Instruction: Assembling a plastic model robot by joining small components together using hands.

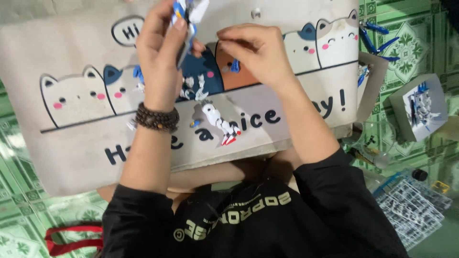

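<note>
Risk: small loose parts could slip and vanish among the white model pieces point(193, 88) scattered on the cat-print cloth point(71, 143), or roll off onto the green tiled floor point(19, 143). Left hand point(160, 52) is clamped around the blue-and-white model part point(189, 14), raised at the top edge of view. Right hand point(256, 50) sits just beside it, fingers pinched narrow; can't tell if anything's held. White model leg point(220, 123) lies below, well apart.

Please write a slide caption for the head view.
Left hand holds a blue-white model part; right hand beside it.
</note>
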